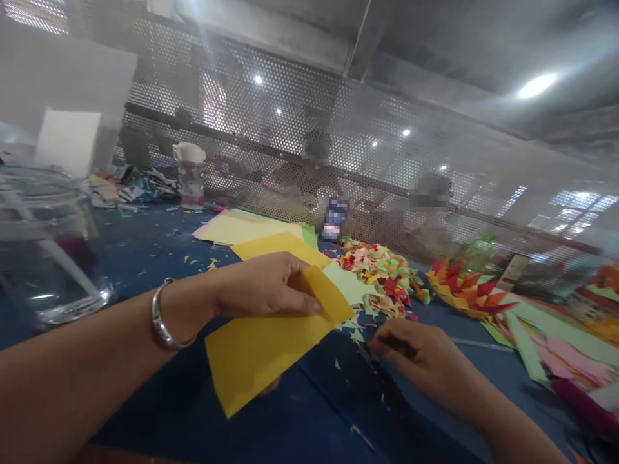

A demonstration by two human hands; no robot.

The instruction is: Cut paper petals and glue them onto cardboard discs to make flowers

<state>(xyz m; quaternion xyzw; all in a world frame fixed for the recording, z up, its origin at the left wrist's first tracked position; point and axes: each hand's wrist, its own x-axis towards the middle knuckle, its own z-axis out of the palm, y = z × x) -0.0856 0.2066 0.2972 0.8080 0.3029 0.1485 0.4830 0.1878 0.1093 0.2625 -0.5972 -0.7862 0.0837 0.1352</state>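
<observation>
My left hand [278, 287], with a silver bangle at the wrist, grips a yellow sheet of paper [256, 361] between thumb and fingers. The sheet's right end curls up over the fingers, and its lower left corner hangs above the blue tabletop. To the right, my right hand [411, 351] is closed with its fingertips pinched low over the table. A dark slender shape lies by those fingertips, too blurred to name. Between and beyond the hands are a pale green sheet [345, 283] and a heap of coloured paper scraps [382, 267].
Yellow and cream paper sheets [246, 227] lie behind my left hand. A glass jar [43, 258] stands left, a white-topped cup [191, 174] farther back. A phone [334, 219] leans against the mesh screen [271, 129]. Right are pointed orange-yellow paper pieces [469, 290] and pink strips [570, 357].
</observation>
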